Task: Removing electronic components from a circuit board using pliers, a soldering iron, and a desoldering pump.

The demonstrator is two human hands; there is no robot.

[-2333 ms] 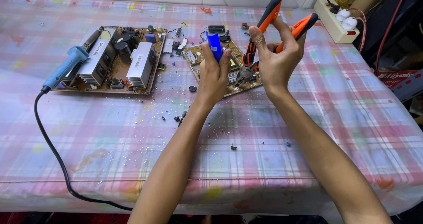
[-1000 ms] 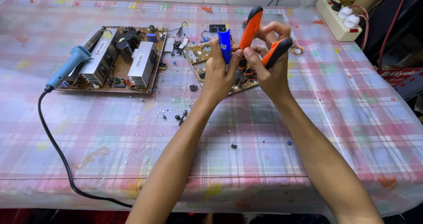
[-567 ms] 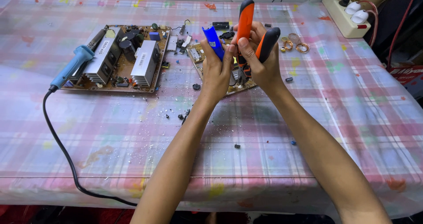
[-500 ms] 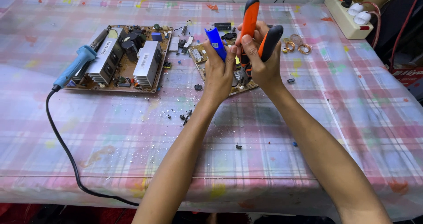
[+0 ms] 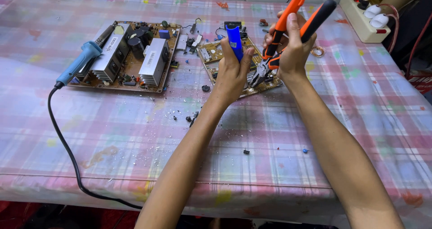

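One head-worn camera looks steeply down and forward over the worktop [image 5: 112, 134] from close above (both forearms reach in from the bottom edge), far edge visible.

A soldering iron [image 5: 85, 58] lies on the left circuit board [image 5: 130, 58]; the smaller board [image 5: 225, 58] sits right, power strip [image 5: 364, 17] beyond.

Bright, even overhead light w/ soft shadows; sharp, slight edge distortion.

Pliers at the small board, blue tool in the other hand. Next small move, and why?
Probably squeeze the pliers shut: the right hand has their handles spread with the nose down at the small circuit board, while the left hand holds the blue-handled tool beside it.
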